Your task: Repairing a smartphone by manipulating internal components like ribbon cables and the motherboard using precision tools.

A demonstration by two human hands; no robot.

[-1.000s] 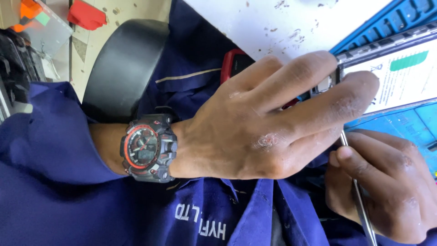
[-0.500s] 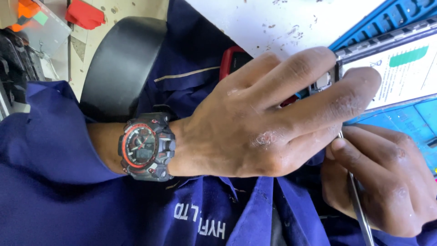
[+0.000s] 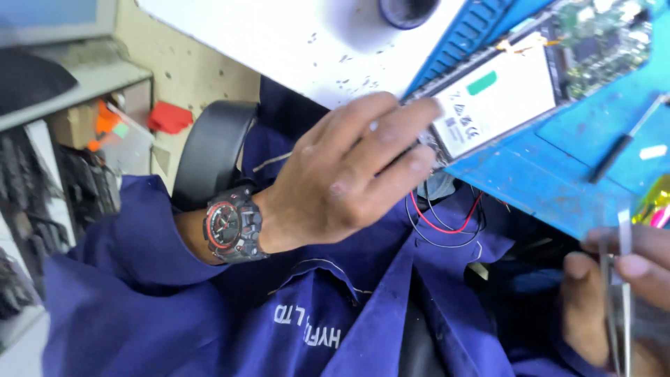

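Right hand: your right hand (image 3: 614,286) sits at the lower right corner, partly cut off by the frame; thumb and fingers pinch shut on thin metal tweezers (image 3: 623,300), whose tips run out of view.
Left hand: your left hand (image 3: 349,174), with a black and red watch (image 3: 232,225) on the wrist, reaches to the near end of the opened device (image 3: 516,84); fingers stretched out on its edge, and you cannot tell whether they grip it.
Hidden: your fingers cover the device's near corner; motion blur softens everything.
Label: a white rectangular sticker with a green bar lies on the device's flat panel, a green circuit board beyond it.
Wires: red and black loops (image 3: 447,216) hang below the table edge.
Edge and room: the blue mat (image 3: 558,174) ends just past your left fingers; a dark slim tool (image 3: 621,150) lies on its open part, right of the device.
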